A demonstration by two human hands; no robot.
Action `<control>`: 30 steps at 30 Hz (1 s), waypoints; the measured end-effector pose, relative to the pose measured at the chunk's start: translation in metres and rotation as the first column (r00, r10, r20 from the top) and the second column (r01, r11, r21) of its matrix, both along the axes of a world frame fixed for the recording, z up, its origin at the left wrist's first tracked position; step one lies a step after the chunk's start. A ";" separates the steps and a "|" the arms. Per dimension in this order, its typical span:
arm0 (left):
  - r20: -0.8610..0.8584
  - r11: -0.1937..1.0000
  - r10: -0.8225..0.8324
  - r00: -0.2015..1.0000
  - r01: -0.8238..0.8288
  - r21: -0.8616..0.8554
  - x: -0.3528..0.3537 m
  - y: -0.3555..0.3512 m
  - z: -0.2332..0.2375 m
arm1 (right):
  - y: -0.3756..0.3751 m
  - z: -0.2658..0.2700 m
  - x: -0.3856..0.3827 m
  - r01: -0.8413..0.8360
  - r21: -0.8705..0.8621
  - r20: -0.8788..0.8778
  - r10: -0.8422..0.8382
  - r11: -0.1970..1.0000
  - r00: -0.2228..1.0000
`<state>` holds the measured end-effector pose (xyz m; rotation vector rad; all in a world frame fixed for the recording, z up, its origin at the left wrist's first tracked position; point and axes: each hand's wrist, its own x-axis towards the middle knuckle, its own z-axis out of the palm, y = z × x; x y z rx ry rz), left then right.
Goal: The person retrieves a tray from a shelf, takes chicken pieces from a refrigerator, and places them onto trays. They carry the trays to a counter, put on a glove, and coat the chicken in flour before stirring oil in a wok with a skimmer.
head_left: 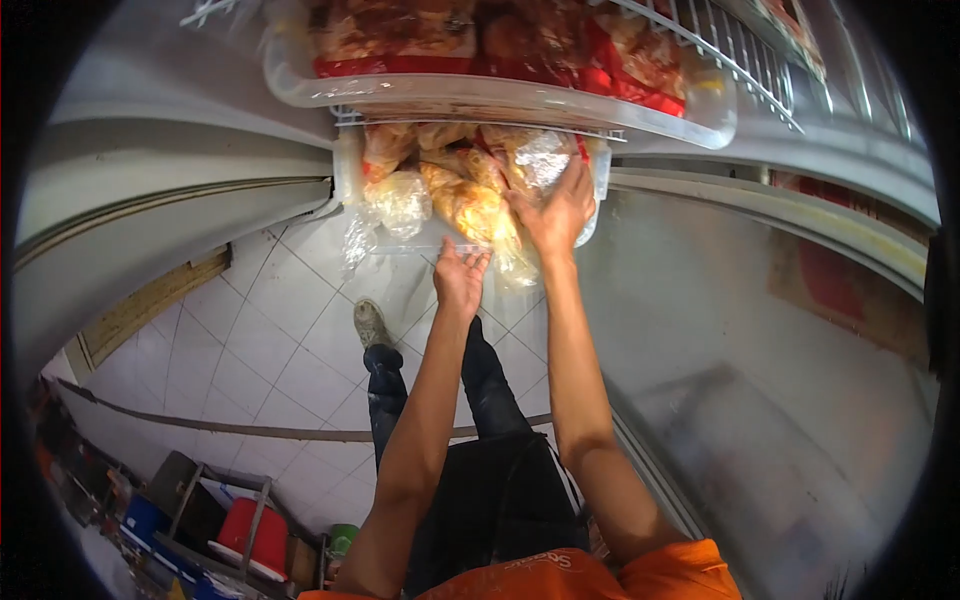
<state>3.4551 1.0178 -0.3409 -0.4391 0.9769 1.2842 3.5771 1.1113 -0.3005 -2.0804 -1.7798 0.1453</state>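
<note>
In the head view a clear plastic bin [403, 243] sticks out of the freezer, with bagged raw meat, apparently chicken pieces, inside it. My left hand [460, 282] is at the bin's front rim, palm up, its fingers curled at the edge. My right hand [562, 215] lies over the bags on the bin's right side, thumb and fingers apart. A yellowish bag of meat [462, 205] rests between the two hands, its loose plastic end hanging over the front. To its left is a knotted clear bag [400, 203]. The right fingertips are partly hidden against the plastic.
Above, another clear bin [500, 92] with red-banded meat packs sits on a white wire rack [715, 50]. Freezer door panels stand at both sides. White floor tiles [270, 330] lie below; a red container [250, 535] is at lower left.
</note>
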 end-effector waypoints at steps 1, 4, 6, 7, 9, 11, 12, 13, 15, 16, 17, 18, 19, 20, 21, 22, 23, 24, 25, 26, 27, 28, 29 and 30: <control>-0.003 1.000 0.000 1.000 0.000 -0.024 0.001 0.001 0.001 | 0.008 0.002 -0.008 0.071 -0.018 0.028 -0.070 0.997 0.997; -0.001 0.998 0.045 0.999 -0.045 -0.036 0.004 0.000 -0.002 | 0.025 0.010 0.004 0.144 -0.182 0.049 -0.137 0.973 0.989; -0.003 0.998 0.025 1.000 -0.025 -0.050 0.005 0.001 -0.003 | 0.029 0.015 0.018 0.128 -0.316 0.035 -0.124 0.940 0.992; -0.004 0.998 0.020 1.000 -0.020 -0.065 0.005 0.001 -0.003 | 0.029 0.016 0.028 0.046 -0.391 -0.094 -0.089 0.919 0.992; -0.012 0.999 0.015 1.000 -0.016 -0.040 0.006 0.000 -0.006 | 0.024 0.014 0.036 -0.062 -0.379 -0.268 -0.045 0.923 0.962; 0.002 1.000 0.014 1.000 -0.014 -0.013 0.005 0.001 -0.006 | 0.021 0.007 0.035 -0.074 -0.295 -0.229 0.004 0.953 0.973; 0.014 1.000 0.013 1.000 -0.013 0.006 0.006 -0.001 -0.007 | 0.018 0.002 0.034 -0.091 -0.216 -0.187 0.050 0.972 0.981; 0.012 1.000 0.009 1.000 -0.009 0.007 0.007 -0.001 -0.004 | 0.018 0.001 0.033 -0.103 -0.220 -0.305 0.032 0.970 0.952; -0.055 1.000 0.011 0.998 -0.011 0.006 0.010 0.001 0.003 | 0.016 -0.001 0.035 -0.141 -0.228 -0.376 0.046 0.964 0.925; -0.056 1.000 0.006 0.998 -0.005 0.005 0.011 -0.001 -0.001 | 0.014 0.004 0.036 -0.179 -0.234 -0.443 0.059 0.956 0.895; -0.062 1.000 0.000 0.998 0.001 0.018 0.010 -0.003 -0.005 | 0.012 0.016 0.035 -0.177 -0.379 -0.401 0.012 0.908 0.916; -0.067 0.999 -0.004 0.998 0.007 0.032 0.010 -0.004 -0.010 | 0.008 0.019 0.032 -0.174 -0.380 -0.400 0.009 0.908 0.916; -0.067 1.000 -0.007 0.998 0.009 0.026 0.012 -0.003 -0.009 | 0.002 0.019 0.027 -0.164 -0.345 -0.365 0.029 0.924 0.930; -0.109 1.000 -0.003 0.994 0.002 -0.011 0.013 -0.002 -0.005 | -0.002 0.023 0.020 -0.155 -0.309 -0.328 0.048 0.938 0.943; -0.152 0.999 0.000 0.988 -0.007 -0.044 0.015 0.000 -0.001 | -0.006 0.027 0.015 -0.150 -0.292 -0.316 0.053 0.945 0.947; -0.153 0.999 -0.005 0.988 -0.002 -0.049 0.014 -0.004 -0.010 | -0.010 0.028 0.008 -0.145 -0.296 -0.317 0.047 0.944 0.947; -0.134 0.999 -0.028 0.991 0.030 0.013 0.010 -0.009 -0.021 | -0.013 0.028 0.001 -0.110 -0.286 -0.244 0.038 0.952 0.969; -0.116 0.995 -0.052 0.992 0.061 0.077 0.008 -0.014 -0.033 | -0.015 0.027 -0.007 -0.074 -0.273 -0.169 0.028 0.959 0.985; -0.117 0.995 -0.058 0.991 0.067 0.073 0.006 -0.016 -0.031 | -0.014 0.036 -0.020 -0.037 -0.387 -0.152 -0.024 0.921 0.988; -0.061 0.988 -0.103 0.993 0.109 0.106 0.005 -0.016 -0.025 | -0.016 0.032 -0.033 -0.031 -0.392 -0.152 -0.032 0.920 0.988; -0.006 0.979 -0.147 0.989 0.146 0.140 0.006 -0.015 -0.020 | -0.018 0.028 -0.049 -0.016 -0.389 -0.170 -0.055 0.921 0.984; -0.006 0.972 -0.183 0.983 0.182 0.147 0.008 -0.013 -0.015 | -0.021 0.025 -0.062 0.001 -0.386 -0.187 -0.079 0.922 0.979; -0.020 0.968 -0.199 0.980 0.199 0.150 0.009 -0.009 -0.010 | -0.025 0.030 -0.074 0.006 -0.389 -0.188 -0.085 0.921 0.978; -0.041 0.964 -0.220 0.975 0.224 0.147 0.010 -0.008 -0.004 | -0.030 0.042 -0.087 -0.011 -0.288 -0.176 -0.042 0.957 0.984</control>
